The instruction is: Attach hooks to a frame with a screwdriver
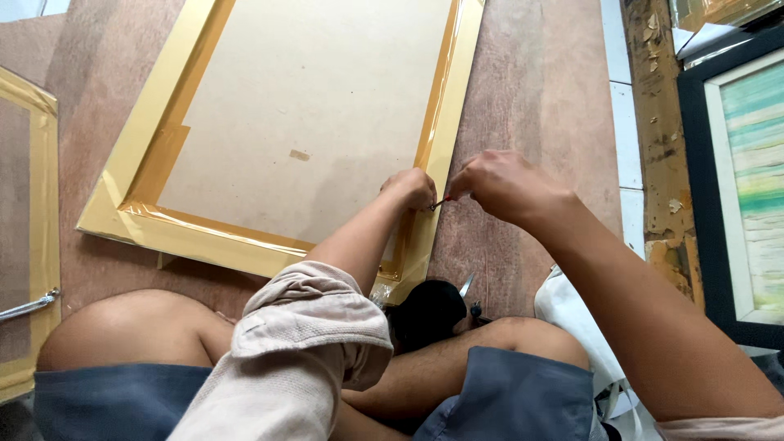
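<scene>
A gold picture frame (131, 220) lies face down on the brown board floor, its tan backing board (310, 114) up and edged with glossy brown tape. My left hand (411, 189) rests fisted on the frame's right rail near the lower corner. My right hand (502, 184) is just to its right, pinching a thin tool (442, 202) with a red-marked shaft whose tip meets the frame edge by my left hand. What my left fingers pinch is hidden.
A second gold frame (42, 245) with a metal handle lies at the left. A black-framed painting (747, 188) leans at the right beside a worn wooden post (657, 139). My bent knees, a black object (425, 310) with a metal blade and a white bag (572, 314) sit close below.
</scene>
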